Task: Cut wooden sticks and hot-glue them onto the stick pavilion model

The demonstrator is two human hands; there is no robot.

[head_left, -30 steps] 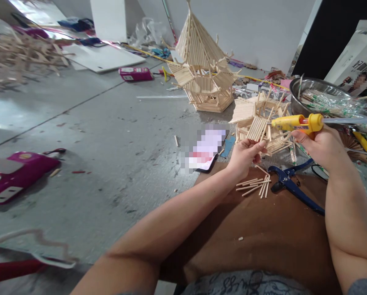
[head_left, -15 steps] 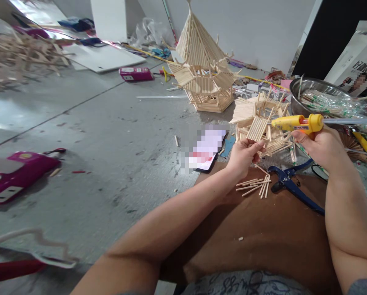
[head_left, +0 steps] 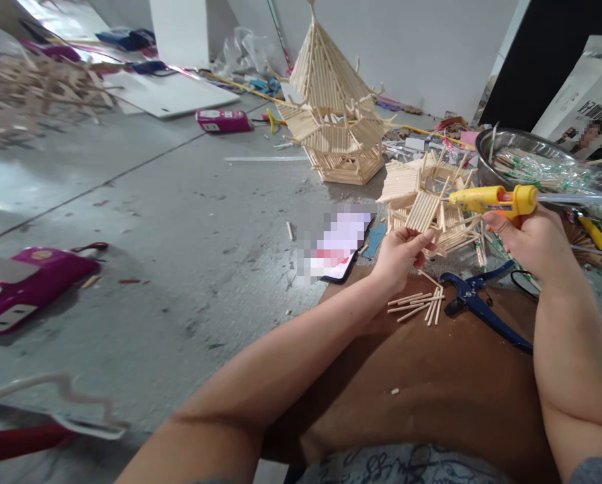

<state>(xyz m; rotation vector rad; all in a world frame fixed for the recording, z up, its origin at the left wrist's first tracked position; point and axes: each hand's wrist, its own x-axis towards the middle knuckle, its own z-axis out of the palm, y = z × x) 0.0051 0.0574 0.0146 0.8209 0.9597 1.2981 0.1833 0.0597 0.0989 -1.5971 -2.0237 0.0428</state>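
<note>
My left hand (head_left: 400, 255) is closed on the near edge of a small panel of glued wooden sticks (head_left: 422, 210), held up over the floor. My right hand (head_left: 530, 238) grips a yellow hot glue gun (head_left: 492, 199), whose nozzle points left and sits right at the stick panel. Just behind the panel lies a half-built stick structure (head_left: 432, 195). Several loose short sticks (head_left: 419, 304) lie on my brown-clad leg below the left hand, beside blue-handled cutters (head_left: 475, 301).
A finished stick pagoda (head_left: 334, 114) stands on the grey floor behind. A phone (head_left: 338, 245) lies left of my left hand. A steel bowl (head_left: 520, 158) with wrapped sticks sits at right. Pink boxes (head_left: 23, 286) and a stick pile (head_left: 23, 91) lie at left.
The glue gun has lifted slightly and shifted a little to the right; the left hand and stick panel have barely moved.
</note>
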